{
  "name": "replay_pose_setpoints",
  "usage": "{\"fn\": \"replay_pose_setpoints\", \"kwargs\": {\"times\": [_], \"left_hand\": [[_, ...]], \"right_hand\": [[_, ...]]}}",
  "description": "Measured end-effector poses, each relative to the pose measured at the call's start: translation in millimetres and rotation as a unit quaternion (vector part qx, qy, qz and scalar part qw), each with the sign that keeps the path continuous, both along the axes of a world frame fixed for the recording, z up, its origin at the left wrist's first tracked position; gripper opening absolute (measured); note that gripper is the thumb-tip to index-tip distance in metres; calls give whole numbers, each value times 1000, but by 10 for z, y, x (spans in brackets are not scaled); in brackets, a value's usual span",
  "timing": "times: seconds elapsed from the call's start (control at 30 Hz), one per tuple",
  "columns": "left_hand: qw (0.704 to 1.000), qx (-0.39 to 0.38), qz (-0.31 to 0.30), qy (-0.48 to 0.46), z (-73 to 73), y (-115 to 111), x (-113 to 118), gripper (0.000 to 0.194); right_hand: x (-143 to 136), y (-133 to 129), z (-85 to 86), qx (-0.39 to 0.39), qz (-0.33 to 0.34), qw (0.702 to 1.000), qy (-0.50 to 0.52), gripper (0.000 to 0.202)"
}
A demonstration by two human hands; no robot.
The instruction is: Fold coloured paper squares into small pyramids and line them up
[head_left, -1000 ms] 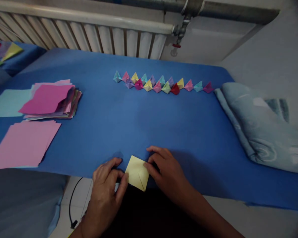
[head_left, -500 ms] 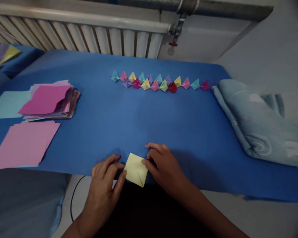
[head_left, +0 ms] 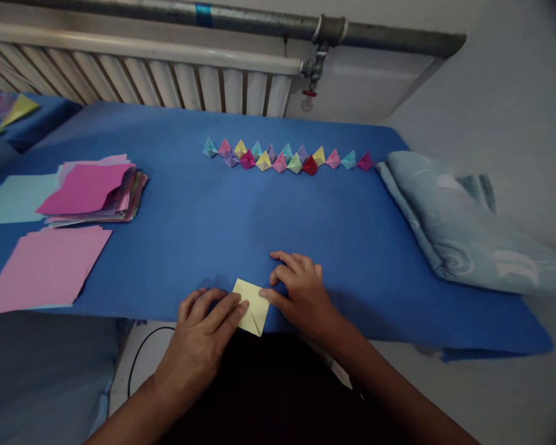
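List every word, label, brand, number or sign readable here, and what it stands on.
None can be read.
The yellow paper and pink sheets show no print.
The blanket bears a swirl and pale shapes, no legible letters.
The blue band on the pipe has none.

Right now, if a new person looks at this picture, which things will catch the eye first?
Probably the bright double row of folded paper pieces, lying across the far part of the blue cloth. Next, the small yellow paper at the near edge, with the left hand and right hand touching it. Then the magenta sheet topping the paper stack at the left.
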State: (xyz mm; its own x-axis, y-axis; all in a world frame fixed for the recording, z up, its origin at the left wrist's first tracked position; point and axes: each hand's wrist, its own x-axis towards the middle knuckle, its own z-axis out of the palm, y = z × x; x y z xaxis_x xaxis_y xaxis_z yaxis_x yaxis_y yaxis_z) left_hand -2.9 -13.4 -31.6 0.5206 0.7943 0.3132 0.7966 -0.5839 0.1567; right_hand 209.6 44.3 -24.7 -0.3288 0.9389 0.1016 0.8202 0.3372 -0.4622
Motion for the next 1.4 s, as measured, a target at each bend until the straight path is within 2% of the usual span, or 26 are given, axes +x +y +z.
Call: {"fn": "replay_pose_setpoints", "kwargs": {"times": [0.13,0.43,0.77,0.9,1.03,1.13,1.4], "left_hand": [[1000,7,4,-11,15,-67,-19,45],[997,19,34,-73,-6,-39,63,22],[996,-21,34,-84,54,-4,49,21],[996,-32,31,-83,56,2,34,23],[995,-35,26,-84,47,8,19,23],[995,-38,30,-87,38,14,20,21],[993,-45,42,-100,28,11,32,21]], "right_hand": [[22,-10,-8,8,-2,1000,2,13],[56,-11,-22,-5,-15,1000,20,10],[53,-22,-2,4,-15,1000,23,8],[45,-23,33,22,36,999,18,13],[27,-40,43,47,162,985,39,26],[7,-53,32,35,241,969,48,24],[20,-42,37,6,261,962,75,23]]}}
